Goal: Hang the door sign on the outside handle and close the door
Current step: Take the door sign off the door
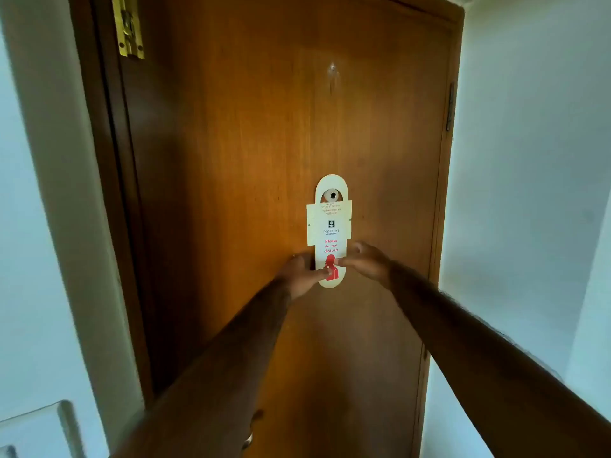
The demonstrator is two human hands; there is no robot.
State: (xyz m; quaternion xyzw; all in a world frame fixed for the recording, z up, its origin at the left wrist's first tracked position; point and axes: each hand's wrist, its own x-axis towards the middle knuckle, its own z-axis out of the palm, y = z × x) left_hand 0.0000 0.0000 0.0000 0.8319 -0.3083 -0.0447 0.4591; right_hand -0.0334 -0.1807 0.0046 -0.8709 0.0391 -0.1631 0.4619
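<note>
Nearest to me, both of my bare forearms are reaching up and forward across the view, the left one from the bottom middle and the right one from the lower right corner. At the lower left, a pale ledge (49, 421) is showing beside the white wall (29, 226); I cannot tell what it belongs to. Just under my left forearm, a small metal piece (248, 439) is peeking out low on the door, mostly hidden by the arm.

Farther out, my left hand (299, 276) is pinching the lower left edge of the door sign (330, 233), thumb on the front near the red figure. My right hand (363, 264) is pinching the lower right edge, fingertips touching the card.

The door sign is hanging flat against the wooden door (251, 143), its top cutout looped around a small round metal knob (331, 195). It is reading "Please do not disturb" in red, and a wider cream card is sitting behind its middle.

Beyond that, the door is filling most of the view, with a dark wooden frame (109, 193) on the left. A brass fitting (128, 26) is sitting at the top left, a hinge (450, 107) on the right edge, and a second white wall (529, 160) is running alongside.
</note>
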